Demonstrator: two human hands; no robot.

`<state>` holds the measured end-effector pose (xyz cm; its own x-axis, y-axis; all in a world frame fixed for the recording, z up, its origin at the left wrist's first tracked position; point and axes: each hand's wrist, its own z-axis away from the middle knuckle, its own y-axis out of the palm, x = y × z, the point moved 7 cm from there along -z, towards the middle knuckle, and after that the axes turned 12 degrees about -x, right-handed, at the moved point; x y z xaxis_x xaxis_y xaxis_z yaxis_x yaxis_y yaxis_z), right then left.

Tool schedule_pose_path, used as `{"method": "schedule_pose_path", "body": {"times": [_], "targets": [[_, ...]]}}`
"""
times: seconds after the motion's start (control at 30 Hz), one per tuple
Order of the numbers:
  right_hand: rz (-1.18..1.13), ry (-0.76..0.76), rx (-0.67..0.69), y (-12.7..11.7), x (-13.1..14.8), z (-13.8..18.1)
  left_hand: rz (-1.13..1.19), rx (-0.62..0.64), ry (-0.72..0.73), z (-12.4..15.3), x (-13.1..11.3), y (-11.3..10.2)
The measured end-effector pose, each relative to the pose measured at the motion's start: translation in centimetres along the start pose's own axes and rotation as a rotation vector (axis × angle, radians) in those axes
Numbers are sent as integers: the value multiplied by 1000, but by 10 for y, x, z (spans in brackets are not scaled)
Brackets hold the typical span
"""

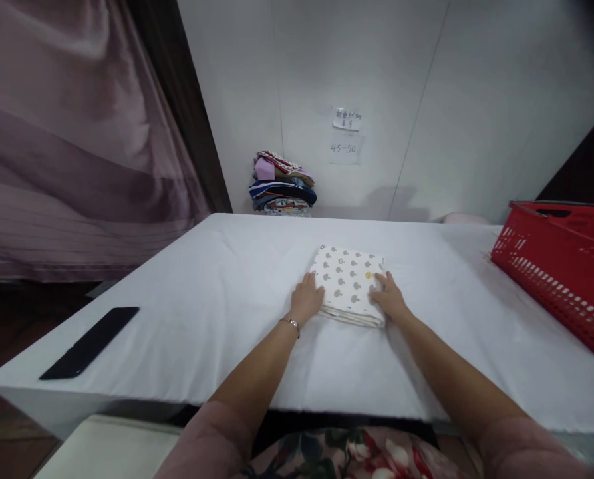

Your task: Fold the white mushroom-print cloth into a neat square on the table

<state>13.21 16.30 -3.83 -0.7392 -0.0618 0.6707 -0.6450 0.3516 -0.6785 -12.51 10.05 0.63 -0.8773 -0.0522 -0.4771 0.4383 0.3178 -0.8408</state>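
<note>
A folded white cloth (347,283) with a print of grey mushroom-like shapes and one yellow one lies on the white-covered table. Its layered folded edge faces me. My left hand (305,299) grips its left side, thumb on top and fingers along the edge. At the opposite side, my right hand (390,298) holds the right edge, with thumb and forefinger spread over the top layer. Whether any fingertips reach under the cloth is hidden.
A red plastic basket (561,266) stands at the table's right. Beyond the far edge rises a stack of folded clothes (283,186) against the wall. A flat black object (92,342) lies at the left. Pinkish curtains (77,146) hang on the left; handwritten paper signs (345,148) are on the wall.
</note>
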Motion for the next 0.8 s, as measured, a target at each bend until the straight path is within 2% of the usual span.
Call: {"method": "schedule_pose_path", "body": {"times": [0.13,0.23,0.33,0.43,0.5,0.57,0.67,0.8], "targets": [[284,-184,21,-37,-2,-60,99,136,165,52,-42,16],[337,-261,15,-51,10,-83,186,184,233,77,-57,23],[295,-384,72,-37,38,-60,285,111,211,71,-51,18],[223,-493,179,-8,60,-6,310,56,80,50,-29,16],[230,-552,246,7,66,29,304,33,-23,37,-13,16],[256,-568,271,13,66,49,317,15,-89,26,-2,16],[279,-537,282,11,65,53,310,-1,-146,11,11,17],[235,-472,324,4,71,51,251,-72,-151,-12,24,15]]}}
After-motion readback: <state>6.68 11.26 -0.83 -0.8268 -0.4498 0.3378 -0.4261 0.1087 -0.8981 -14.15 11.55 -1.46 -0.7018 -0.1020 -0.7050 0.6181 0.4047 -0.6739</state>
